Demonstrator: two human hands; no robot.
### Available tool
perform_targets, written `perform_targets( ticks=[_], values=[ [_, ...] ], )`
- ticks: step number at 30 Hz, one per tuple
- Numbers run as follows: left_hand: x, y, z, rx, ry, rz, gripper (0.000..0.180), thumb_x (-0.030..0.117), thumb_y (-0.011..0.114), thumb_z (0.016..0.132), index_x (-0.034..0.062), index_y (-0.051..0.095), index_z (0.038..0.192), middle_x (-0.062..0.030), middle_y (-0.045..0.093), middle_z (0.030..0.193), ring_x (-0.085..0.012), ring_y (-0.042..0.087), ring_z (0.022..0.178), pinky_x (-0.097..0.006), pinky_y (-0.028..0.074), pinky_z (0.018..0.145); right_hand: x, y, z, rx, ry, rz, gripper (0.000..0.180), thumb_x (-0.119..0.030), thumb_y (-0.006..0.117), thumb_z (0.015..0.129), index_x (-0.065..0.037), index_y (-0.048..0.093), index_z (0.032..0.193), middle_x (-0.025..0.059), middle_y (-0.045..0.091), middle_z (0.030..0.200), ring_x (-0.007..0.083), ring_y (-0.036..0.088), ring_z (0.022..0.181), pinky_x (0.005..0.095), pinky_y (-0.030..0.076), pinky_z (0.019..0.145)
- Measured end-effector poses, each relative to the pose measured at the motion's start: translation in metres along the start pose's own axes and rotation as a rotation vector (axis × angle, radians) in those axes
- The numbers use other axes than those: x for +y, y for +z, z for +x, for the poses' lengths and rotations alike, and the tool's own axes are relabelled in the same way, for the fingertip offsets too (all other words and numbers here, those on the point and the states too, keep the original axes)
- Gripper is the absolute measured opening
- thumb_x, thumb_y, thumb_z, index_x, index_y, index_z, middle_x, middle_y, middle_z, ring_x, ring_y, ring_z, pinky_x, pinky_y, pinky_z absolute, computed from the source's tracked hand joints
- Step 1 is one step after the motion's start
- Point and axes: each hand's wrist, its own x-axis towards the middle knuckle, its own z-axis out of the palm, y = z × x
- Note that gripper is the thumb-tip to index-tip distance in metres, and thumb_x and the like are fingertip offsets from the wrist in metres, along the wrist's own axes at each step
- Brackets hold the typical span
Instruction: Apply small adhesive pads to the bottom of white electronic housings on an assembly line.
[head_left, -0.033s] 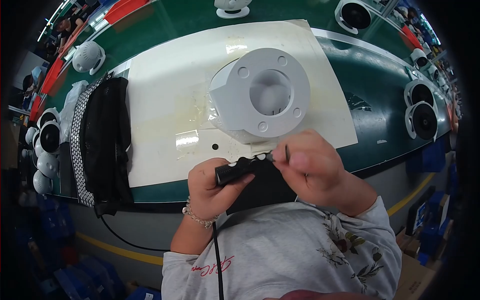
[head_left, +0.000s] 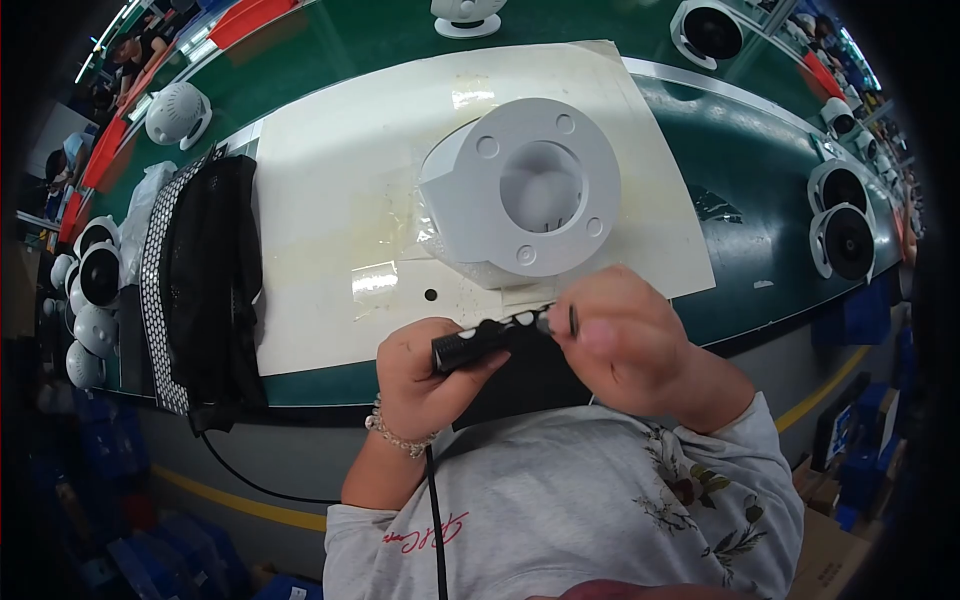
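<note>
My left hand (head_left: 425,370) is closed around one end of a black strip with pale round spots (head_left: 475,344), thumb along its near side. My right hand (head_left: 625,340) is pinched at the strip's other end, slightly blurred. A small dark piece (head_left: 573,320) shows at its fingertips; whether it belongs to the strip I cannot make out. Just beyond both hands a white housing (head_left: 468,210) rests on the board, its ring-shaped face turned up. That face has a large central opening and several shallow round recesses. A small black disc (head_left: 431,295) lies on the board.
Under the housing spreads a cream board (head_left: 320,240) with clear tape on it, over a green table (head_left: 690,120). A black fabric bundle (head_left: 215,290) lies at left. White fan-like units stand at far left (head_left: 100,272), far right (head_left: 848,242) and the back (head_left: 708,32).
My right hand's fingers have shifted slightly at the strip's end. My left hand, the strip and the housing stay nearly where they were.
</note>
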Motion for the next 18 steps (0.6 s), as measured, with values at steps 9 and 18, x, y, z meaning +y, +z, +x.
perform_targets(
  ticks=[9, 18],
  values=[
    [0.004, -0.006, 0.0, -0.028, -0.09, -0.027, 0.012, -0.001, 0.069, 0.063, -0.0022, 0.06, 0.07, -0.0023, 0.055, 0.06, -0.007, 0.048, 0.054, -0.021, 0.036, 0.048, 0.003, -0.024, 0.014, 0.023, 0.147, 0.223, 0.071, 0.019, 0.054, 0.068, -0.017, 0.028, 0.124, 0.0117, 0.043, 0.101, 0.0193, 0.052, 0.078, 0.029, 0.047, 0.062],
    [0.01, 0.009, 0.018, 0.172, 0.376, 0.098, 0.028, -0.001, 0.075, 0.055, 0.0038, 0.058, 0.077, -0.0133, 0.054, 0.095, -0.018, 0.055, 0.066, -0.025, 0.045, 0.056, 0.041, -0.039, 0.06, 0.219, 0.369, 0.316, 0.061, 0.009, 0.048, 0.078, -0.008, 0.019, 0.13, 0.0086, 0.039, 0.107, 0.0133, 0.045, 0.084, 0.0238, 0.041, 0.074]
  ],
)
